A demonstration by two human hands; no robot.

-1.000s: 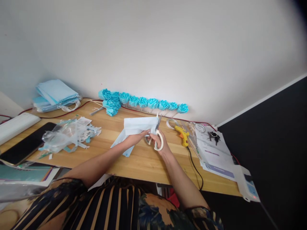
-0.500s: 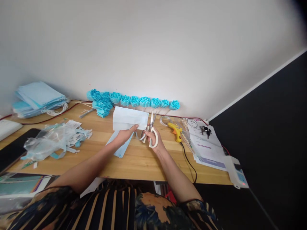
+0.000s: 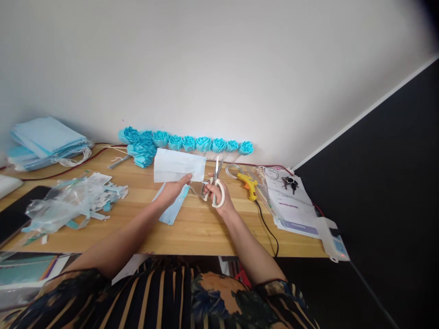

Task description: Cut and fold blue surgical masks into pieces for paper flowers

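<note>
My left hand (image 3: 176,188) pinches the lower edge of a pale blue face mask (image 3: 176,165), opened out flat and held up above the desk. In my right hand (image 3: 224,201) are white-handled scissors (image 3: 218,194), their blades pointing away from me and slightly apart, just right of the mask. A thin pale strip or loop (image 3: 197,189) hangs between the two hands; where it ends is hidden by my fingers. Beneath my left hand another blue mask piece (image 3: 173,208) lies on the wooden desk (image 3: 202,233).
Blue flowers (image 3: 204,144) line the wall. Stacked masks (image 3: 48,139) stand back left, with a plastic bag and scraps (image 3: 68,203) before them. Rightward lie a yellow glue gun (image 3: 248,185) with its cord, papers (image 3: 291,205), keys (image 3: 290,183) and a power strip (image 3: 332,240).
My left hand has drawn the mask a little to the left, widening the gap to the scissors. My right hand keeps the scissors. The whole view has shifted slightly.
</note>
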